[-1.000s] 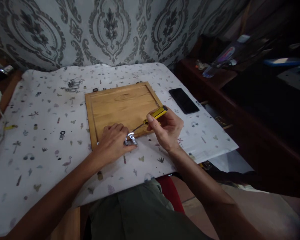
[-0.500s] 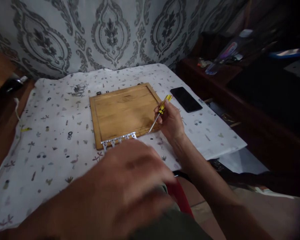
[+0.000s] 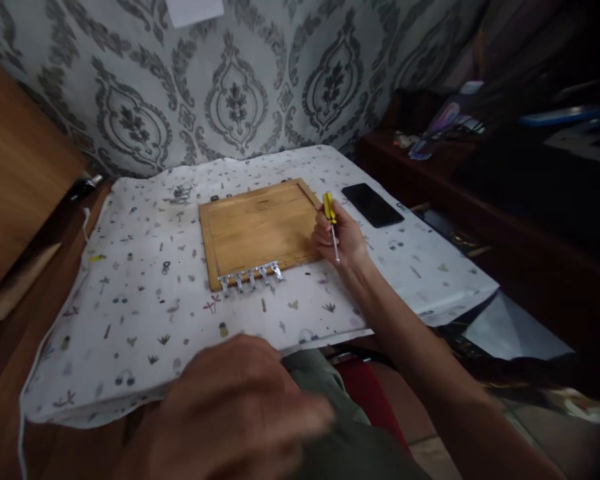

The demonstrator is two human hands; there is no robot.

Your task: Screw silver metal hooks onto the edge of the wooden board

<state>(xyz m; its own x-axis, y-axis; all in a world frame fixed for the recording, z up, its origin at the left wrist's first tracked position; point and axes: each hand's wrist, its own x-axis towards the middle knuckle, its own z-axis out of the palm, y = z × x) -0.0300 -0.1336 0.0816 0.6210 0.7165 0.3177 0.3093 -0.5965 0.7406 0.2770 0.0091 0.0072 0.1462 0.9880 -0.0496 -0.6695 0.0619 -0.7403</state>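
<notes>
My right hand (image 3: pixel 343 233) is closed round a screwdriver (image 3: pixel 329 208) with a yellow handle, its metal shaft pointing down toward my wrist. It is at the right edge of a framed wooden board (image 3: pixel 260 227) lying on the patterned cloth. Along the board's near edge sits a metal strip with several clips (image 3: pixel 251 276). My left hand (image 3: pixel 245 407) is close to the camera, off the near edge of the table and blurred by motion; whether its fingers hold anything is unclear.
A black phone (image 3: pixel 373 205) lies right of the board. Small metal pieces (image 3: pixel 183 193) are at the back left of the cloth (image 3: pixel 180 333). On a dark side surface stands a clear bottle (image 3: pixel 437 127). A white cord (image 3: pixel 40 347) runs down the left side.
My left hand has moved down, away from the board and clips. The screwdriver in my right hand has turned, its tip lifted from the board's near edge. The view has shifted.
</notes>
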